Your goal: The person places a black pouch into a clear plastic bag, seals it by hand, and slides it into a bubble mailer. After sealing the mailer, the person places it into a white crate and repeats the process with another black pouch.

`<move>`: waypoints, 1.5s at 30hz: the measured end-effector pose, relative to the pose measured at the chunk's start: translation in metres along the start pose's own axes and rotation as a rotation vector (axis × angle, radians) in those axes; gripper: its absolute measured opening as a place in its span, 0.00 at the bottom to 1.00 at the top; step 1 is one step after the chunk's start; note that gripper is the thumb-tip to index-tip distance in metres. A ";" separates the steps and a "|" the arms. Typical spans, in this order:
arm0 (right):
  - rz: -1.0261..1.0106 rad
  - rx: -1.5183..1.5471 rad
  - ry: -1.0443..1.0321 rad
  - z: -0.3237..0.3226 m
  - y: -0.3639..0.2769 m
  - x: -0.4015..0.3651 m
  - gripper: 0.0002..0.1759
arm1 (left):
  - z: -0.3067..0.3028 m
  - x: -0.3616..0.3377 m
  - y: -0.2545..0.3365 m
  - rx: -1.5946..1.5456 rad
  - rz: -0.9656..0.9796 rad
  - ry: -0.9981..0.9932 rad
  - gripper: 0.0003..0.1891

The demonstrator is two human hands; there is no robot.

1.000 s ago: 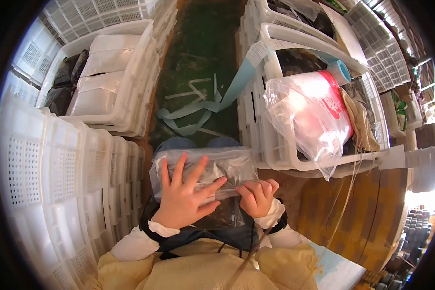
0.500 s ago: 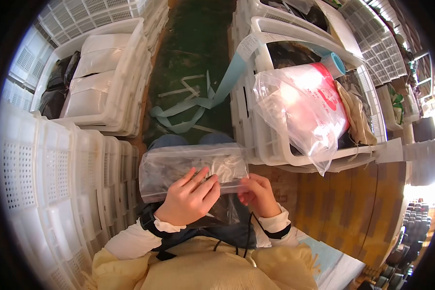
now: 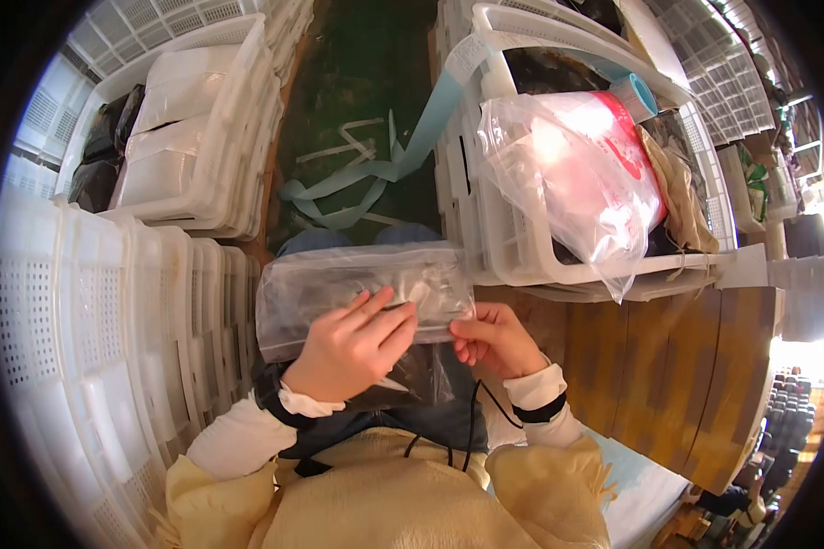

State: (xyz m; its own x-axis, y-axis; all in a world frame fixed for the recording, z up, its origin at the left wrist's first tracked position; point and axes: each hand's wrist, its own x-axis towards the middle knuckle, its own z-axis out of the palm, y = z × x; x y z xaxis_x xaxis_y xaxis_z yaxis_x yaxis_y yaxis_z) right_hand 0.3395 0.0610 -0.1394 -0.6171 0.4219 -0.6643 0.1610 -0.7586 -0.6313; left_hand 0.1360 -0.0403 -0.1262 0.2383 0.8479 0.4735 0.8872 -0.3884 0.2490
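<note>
A clear plastic bag [image 3: 307, 279] lies flat across my lap, with what looks like shiny clear plastic inside its right half. My left hand [image 3: 350, 346] rests palm down on the bag, its fingers stretched over the middle. At the bag's near right corner, my right hand [image 3: 499, 340] pinches the edge between thumb and curled fingers. Below the bag, a second, dark-looking clear plastic sheet or bag [image 3: 421, 380] lies on my legs, partly covered by my left hand and the upper bag.
Stacked white plastic crates [image 3: 101, 302] line my left side. A crate at right [image 3: 513, 210] holds a large pink-and-white plastic package [image 3: 577, 156] and a blue roll [image 3: 641, 96]. Pale blue strip [image 3: 421, 137] trails onto the green floor [image 3: 339, 82]. Brown taped cartons [image 3: 659, 375] stand at right.
The view has tipped slightly, so the surroundings sit higher. My right thumb now presses on the bag's corner, with its fingers curled below. The left hand stays on the bag.
</note>
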 end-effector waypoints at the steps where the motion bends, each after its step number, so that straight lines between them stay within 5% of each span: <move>1: -0.018 -0.004 0.007 0.000 -0.001 0.000 0.05 | -0.003 0.000 -0.004 -0.034 -0.004 -0.020 0.08; 6: 0.005 0.057 -0.041 0.004 -0.006 0.004 0.07 | -0.021 -0.004 -0.031 -0.402 -0.133 -0.144 0.06; 12: 0.006 0.050 -0.025 0.017 0.000 0.005 0.09 | -0.015 -0.008 -0.028 -0.367 -0.062 -0.061 0.04; 18: -0.043 0.092 0.018 -0.004 -0.002 0.001 0.07 | -0.029 -0.002 -0.044 -0.571 -0.177 -0.203 0.04; 30: -0.108 -0.013 0.090 -0.007 -0.009 -0.013 0.15 | -0.064 -0.015 -0.046 -0.294 -0.286 -0.248 0.05; 36: -0.136 -0.075 0.144 0.000 -0.010 -0.016 0.14 | -0.055 -0.039 -0.046 -0.306 -0.159 0.036 0.07; 42: -0.151 -0.057 0.168 0.005 -0.009 -0.020 0.14 | -0.063 -0.058 -0.041 -0.210 -0.355 0.177 0.07; 45: -0.175 0.013 0.195 0.008 -0.005 -0.020 0.16 | -0.049 -0.076 -0.033 -0.300 -0.658 0.328 0.08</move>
State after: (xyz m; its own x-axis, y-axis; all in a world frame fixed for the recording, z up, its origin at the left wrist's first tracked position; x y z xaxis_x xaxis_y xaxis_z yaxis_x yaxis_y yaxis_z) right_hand 0.3445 0.0526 -0.1195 -0.4744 0.6339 -0.6108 0.0541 -0.6716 -0.7390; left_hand 0.0698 -0.1095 -0.1292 -0.4676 0.8059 0.3631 0.6502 0.0354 0.7589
